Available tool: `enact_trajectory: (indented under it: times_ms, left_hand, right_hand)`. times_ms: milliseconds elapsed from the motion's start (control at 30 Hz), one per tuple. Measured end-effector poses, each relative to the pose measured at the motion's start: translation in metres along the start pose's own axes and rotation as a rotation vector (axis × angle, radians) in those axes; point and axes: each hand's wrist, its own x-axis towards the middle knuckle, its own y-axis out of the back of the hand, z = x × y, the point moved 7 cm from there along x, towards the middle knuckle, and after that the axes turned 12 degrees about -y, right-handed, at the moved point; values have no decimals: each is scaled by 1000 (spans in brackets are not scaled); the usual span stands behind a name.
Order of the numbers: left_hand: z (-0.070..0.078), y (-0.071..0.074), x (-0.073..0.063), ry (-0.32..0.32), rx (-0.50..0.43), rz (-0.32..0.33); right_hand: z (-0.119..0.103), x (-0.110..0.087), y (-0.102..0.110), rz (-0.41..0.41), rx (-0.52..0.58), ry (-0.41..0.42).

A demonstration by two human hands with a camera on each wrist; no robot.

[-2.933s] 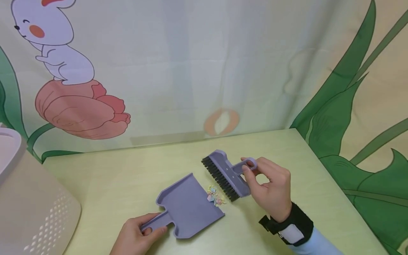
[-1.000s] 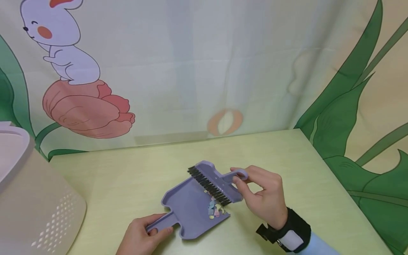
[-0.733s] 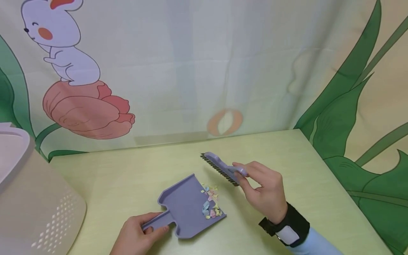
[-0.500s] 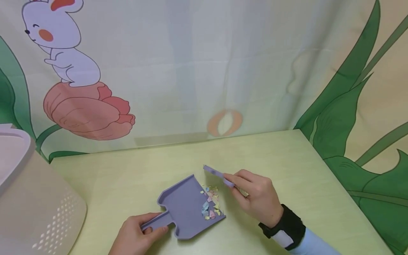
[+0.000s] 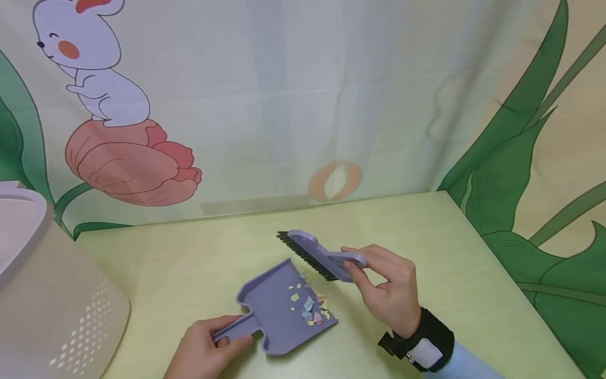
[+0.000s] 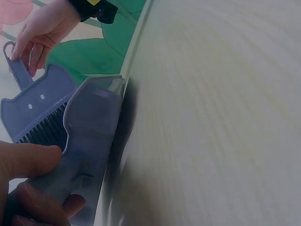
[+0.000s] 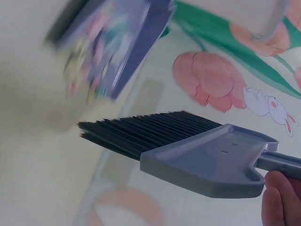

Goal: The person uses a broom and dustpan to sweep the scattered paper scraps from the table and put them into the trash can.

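Note:
My left hand (image 5: 208, 345) grips the handle of a purple dustpan (image 5: 272, 305), which lies on the table with its wide edge facing right. Small pastel paper scraps (image 5: 309, 310) in yellow, blue and pink lie on the pan, most of them near that edge. Just beyond the edge, a few yellow bits sit under the brush. My right hand (image 5: 390, 284) pinches the looped handle of a purple hand brush (image 5: 317, 255). Its black bristles (image 7: 150, 132) point toward the pan, raised above the edge. In the left wrist view the brush (image 6: 40, 101) shows behind the pan (image 6: 91, 113).
A cream basket (image 5: 52, 295) with a perforated side stands at the left. Behind the pale green table (image 5: 189, 258) hangs a curtain (image 5: 265, 105) printed with a rabbit and flowers. The table's right edge (image 5: 511, 279) runs diagonally.
The brush swept scraps over the pan's edge, lifted back, dipped beyond the edge, and rose again. Several yellow bits now lie farther in on the pan. The left hand has stayed nearly still.

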Motion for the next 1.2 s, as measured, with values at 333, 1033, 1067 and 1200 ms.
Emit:
enact_trajectory:
  times_ms: [333,1033,1067,1200]
  left_hand:
    - [1,0,0,-17,74,-30]
    - [11,4,-2,-65,212,-28]
    - [11,5,-2,-66,227,-27]
    - [11,7,-3,-53,265,-33]
  right_hand:
    - [-13,-9,-13,-60,-427,195]
    - [-6,6,7,131,-119,48]
    - [-5,7,8,129,-140,61]
    - [-7,5,0,76,-241,146]
